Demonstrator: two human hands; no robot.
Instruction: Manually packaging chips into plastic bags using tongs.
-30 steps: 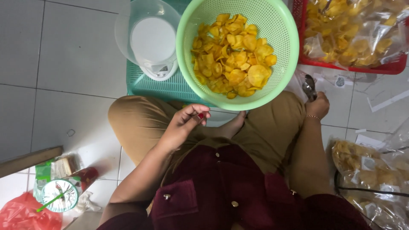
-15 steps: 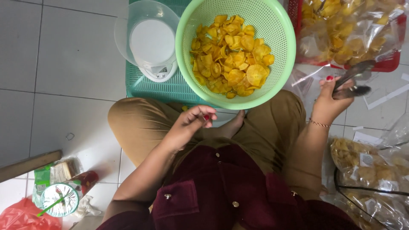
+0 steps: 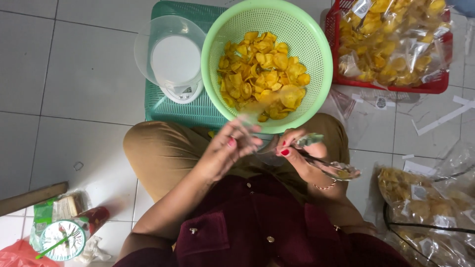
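Head view. The right hand [image 3: 302,158] holds metal tongs [image 3: 329,165] in a closed grip; the tong tips point to the person's right and appear to carry a yellow chip, though blur hides the detail. The left hand [image 3: 230,148] sits just beside it with fingers curled narrow on the mouth of a clear plastic bag [image 3: 269,154], which is thin, glossy and partly blurred. Both hands are over the lap, just below the rim of a round light-green perforated plastic colander [image 3: 316,59]. The colander holds a heap of thin, wavy, yellow-orange chips [image 3: 262,74].

To the left of the colander, a white kitchen scale with a clear round bowl [image 3: 170,62] stands on a teal slatted plastic crate [image 3: 168,111]. At upper right, a red plastic basket [image 3: 435,86] carries filled clear bags of chips with small white labels. More filled bags [image 3: 425,207] lie at lower right on the grey tiled floor [image 3: 64,64]. At lower left stands a round cup with a green straw [image 3: 62,240].
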